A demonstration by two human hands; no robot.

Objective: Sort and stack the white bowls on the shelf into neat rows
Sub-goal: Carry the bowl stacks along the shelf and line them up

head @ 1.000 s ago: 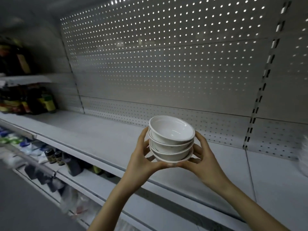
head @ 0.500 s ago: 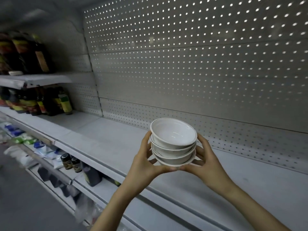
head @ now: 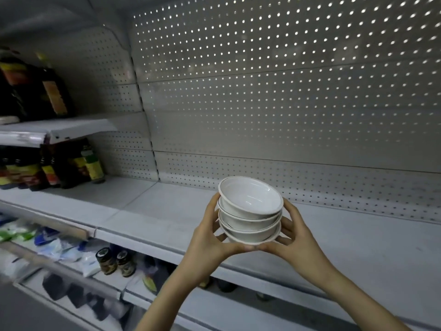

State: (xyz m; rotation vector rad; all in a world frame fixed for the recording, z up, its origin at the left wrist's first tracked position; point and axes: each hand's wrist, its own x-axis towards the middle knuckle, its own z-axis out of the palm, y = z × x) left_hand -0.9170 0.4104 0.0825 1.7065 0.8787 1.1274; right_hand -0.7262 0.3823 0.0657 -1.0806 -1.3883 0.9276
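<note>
Stack of white bowls (head: 250, 211) held in both hands before the grey shelf (head: 167, 211).

The left hand (head: 210, 240) and the right hand (head: 300, 240) each curled round a side of the nested stack, fingers up the walls and thumbs meeting under the lowest bowl. The stack was upright, lifted off the shelf board, with the perforated back panel (head: 286, 103) behind it. Dark sauce bottles (head: 71, 163) stood at the far left of the shelf, well apart, and two jars (head: 114, 260) sat on the tier below.
</note>
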